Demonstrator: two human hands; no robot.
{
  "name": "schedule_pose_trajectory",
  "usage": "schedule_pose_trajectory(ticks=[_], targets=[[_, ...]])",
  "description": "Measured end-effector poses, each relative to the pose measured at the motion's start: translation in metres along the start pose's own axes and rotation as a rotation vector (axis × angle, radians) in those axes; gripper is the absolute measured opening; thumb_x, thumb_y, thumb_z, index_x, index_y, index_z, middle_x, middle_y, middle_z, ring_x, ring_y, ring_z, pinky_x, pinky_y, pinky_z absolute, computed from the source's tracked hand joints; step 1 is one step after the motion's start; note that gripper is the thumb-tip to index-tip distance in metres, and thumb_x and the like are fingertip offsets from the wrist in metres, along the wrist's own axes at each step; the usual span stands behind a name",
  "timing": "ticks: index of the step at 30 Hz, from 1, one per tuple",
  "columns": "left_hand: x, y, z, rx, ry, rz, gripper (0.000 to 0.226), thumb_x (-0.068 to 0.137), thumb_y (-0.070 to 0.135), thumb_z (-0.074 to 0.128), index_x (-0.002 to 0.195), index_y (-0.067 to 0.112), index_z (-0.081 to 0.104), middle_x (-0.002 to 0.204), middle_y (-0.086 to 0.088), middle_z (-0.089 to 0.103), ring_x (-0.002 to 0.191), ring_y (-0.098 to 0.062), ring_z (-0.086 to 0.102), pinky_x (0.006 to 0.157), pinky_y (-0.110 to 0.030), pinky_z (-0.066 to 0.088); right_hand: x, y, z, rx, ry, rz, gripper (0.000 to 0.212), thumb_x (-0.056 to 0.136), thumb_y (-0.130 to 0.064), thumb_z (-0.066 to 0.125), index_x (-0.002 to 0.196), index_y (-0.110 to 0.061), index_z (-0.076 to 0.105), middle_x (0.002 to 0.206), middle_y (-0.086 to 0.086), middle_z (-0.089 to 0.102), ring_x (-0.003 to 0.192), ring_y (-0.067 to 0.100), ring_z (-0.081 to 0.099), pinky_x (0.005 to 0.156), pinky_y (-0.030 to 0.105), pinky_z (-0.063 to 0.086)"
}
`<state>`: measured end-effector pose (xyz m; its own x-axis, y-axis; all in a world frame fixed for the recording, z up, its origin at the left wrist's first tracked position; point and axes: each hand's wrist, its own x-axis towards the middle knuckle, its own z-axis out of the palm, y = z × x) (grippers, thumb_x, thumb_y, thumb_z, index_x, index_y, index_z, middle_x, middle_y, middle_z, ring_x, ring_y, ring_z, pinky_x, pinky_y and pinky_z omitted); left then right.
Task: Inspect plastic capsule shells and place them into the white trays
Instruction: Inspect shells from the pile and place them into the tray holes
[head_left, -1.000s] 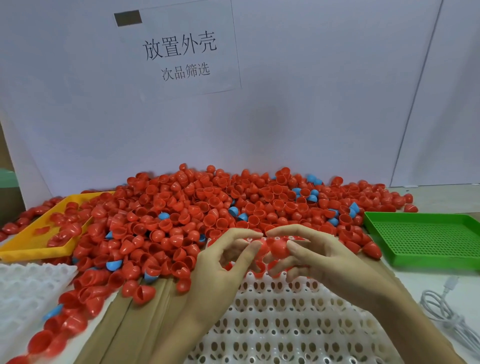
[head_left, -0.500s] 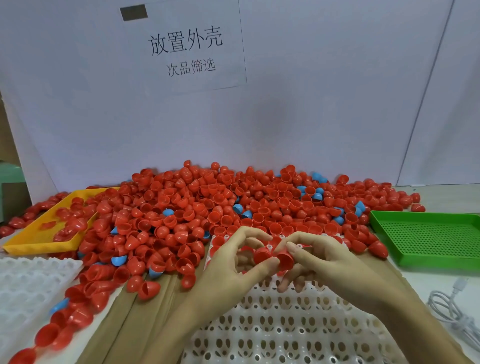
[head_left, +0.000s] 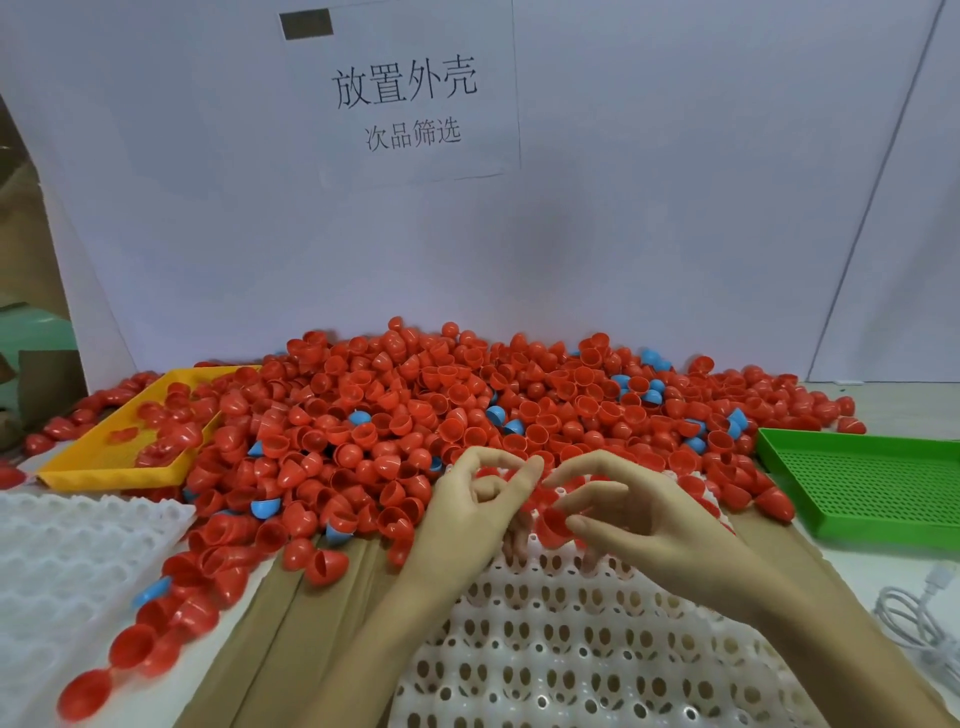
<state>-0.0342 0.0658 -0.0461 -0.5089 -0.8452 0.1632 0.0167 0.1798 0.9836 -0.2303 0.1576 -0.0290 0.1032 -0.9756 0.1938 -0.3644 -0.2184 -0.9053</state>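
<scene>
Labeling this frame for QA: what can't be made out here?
Head view only:
- Far rows of the white tray: hidden by both hands and spilled shells.
- Red shell at the right hand: flaws too small to judge.
- Left hand: holding anything? Curled fingers hide it.
- Second white tray: cut off by the left edge.
- Cable: cut off by the right edge.

Near white tray (head_left: 597, 654) cut off by the bottom edge, its far rows hidden under hands and red shells (head_left: 415, 405), left white tray (head_left: 67, 561) cropped at left, green tray (head_left: 878, 483) cropped at right (cable (head_left: 919, 623) too), left hand (head_left: 467, 514) fingertips partly hidden.
</scene>
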Motion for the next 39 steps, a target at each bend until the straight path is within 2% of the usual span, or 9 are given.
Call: schedule_pose_trajectory(ticks=[6,9,12,15,17,21,27,31,39], targets=[[0.003,-0.007,-0.006,0.026,-0.052,-0.002,0.051,0.092,0.064,0.062,0.118,0.021,0.063,0.079,-0.022,0.074,0.064,-0.027,0.074,0.064,-0.025,0.059,0.01,0.0,0.012,-0.317,0.14,-0.107,0.034,0.095,-0.023,0.076,0.124,-0.041,0.071,0.096,-0.014,0.08,0.082,0.007,0.077,0.075,0.023,0.062],[0.008,-0.005,-0.015,-0.033,-0.028,-0.062,0.059,0.094,0.07,0.05,0.117,0.018,0.065,0.081,-0.014,0.077,0.072,-0.031,0.077,0.066,-0.029,0.061,0.019,-0.001,0.021,-0.403,0.233,-0.141,0.022,0.093,-0.019,0.078,0.112,-0.029,0.079,0.089,-0.019,0.08,0.082,-0.002,0.076,0.078,0.019,0.062],[0.016,-0.005,-0.036,-0.036,0.116,-0.063,0.061,0.104,0.063,0.034,0.113,0.012,0.066,0.078,-0.013,0.076,0.063,-0.029,0.073,0.054,-0.026,0.056,0.026,-0.001,0.028,-0.432,0.256,-0.122,0.014,0.094,-0.018,0.078,0.105,-0.026,0.08,0.085,-0.019,0.079,0.077,-0.003,0.076,0.075,0.017,0.061],[0.023,-0.016,-0.056,-0.109,0.351,-0.074,0.054,0.112,0.047,0.036,0.099,0.006,0.069,0.063,-0.007,0.067,0.048,-0.018,0.06,0.044,-0.023,0.043,0.031,-0.001,0.04,-0.5,0.169,-0.051,0.012,0.096,-0.02,0.076,0.107,-0.023,0.079,0.085,-0.013,0.079,0.078,-0.001,0.075,0.077,0.023,0.063],[0.025,-0.025,-0.061,-0.054,0.407,-0.097,0.046,0.113,0.036,0.041,0.094,0.006,0.07,0.06,-0.004,0.062,0.047,-0.015,0.055,0.046,-0.026,0.043,0.034,-0.001,0.051,-0.558,0.078,-0.033,0.012,0.098,-0.02,0.073,0.109,-0.022,0.079,0.088,-0.013,0.077,0.08,-0.002,0.072,0.079,0.019,0.061],[0.024,-0.035,-0.056,0.368,0.341,0.031,0.031,0.109,0.028,0.053,0.085,0.015,0.068,0.061,-0.005,0.065,0.052,-0.014,0.056,0.057,-0.04,0.05,0.038,0.0,0.067,-0.668,-0.029,-0.025,0.016,0.101,-0.027,0.07,0.114,-0.022,0.078,0.08,-0.023,0.063,0.078,-0.013,0.062,0.071,0.007,0.051],[0.019,-0.038,-0.047,0.852,0.194,0.161,0.012,0.106,0.034,0.056,0.097,0.027,0.061,0.07,0.012,0.057,0.062,-0.007,0.057,0.055,-0.026,0.047,0.039,0.002,0.071,-0.666,-0.044,-0.042,0.012,0.099,-0.028,0.072,0.107,-0.023,0.079,0.076,-0.022,0.063,0.077,-0.014,0.06,0.07,0.006,0.047],[0.018,-0.038,-0.045,0.924,0.18,0.179,0.006,0.106,0.034,0.057,0.104,0.028,0.059,0.071,0.016,0.047,0.061,-0.001,0.049,0.054,-0.017,0.033,0.038,0.006,0.071,-0.634,-0.05,-0.049,0.008,0.098,-0.03,0.073,0.1,-0.023,0.077,0.073,-0.012,0.072,0.072,-0.006,0.064,0.07,0.008,0.049],[0.015,-0.036,-0.047,0.987,0.123,0.159,0.012,0.108,0.044,0.05,0.111,0.032,0.048,0.08,0.016,0.049,0.072,-0.008,0.058,0.06,-0.026,0.045,0.045,0.009,0.063,-0.6,-0.138,-0.054,0.015,0.097,-0.029,0.074,0.105,-0.018,0.078,0.078,-0.008,0.073,0.066,0.001,0.064,0.064,0.013,0.051]])
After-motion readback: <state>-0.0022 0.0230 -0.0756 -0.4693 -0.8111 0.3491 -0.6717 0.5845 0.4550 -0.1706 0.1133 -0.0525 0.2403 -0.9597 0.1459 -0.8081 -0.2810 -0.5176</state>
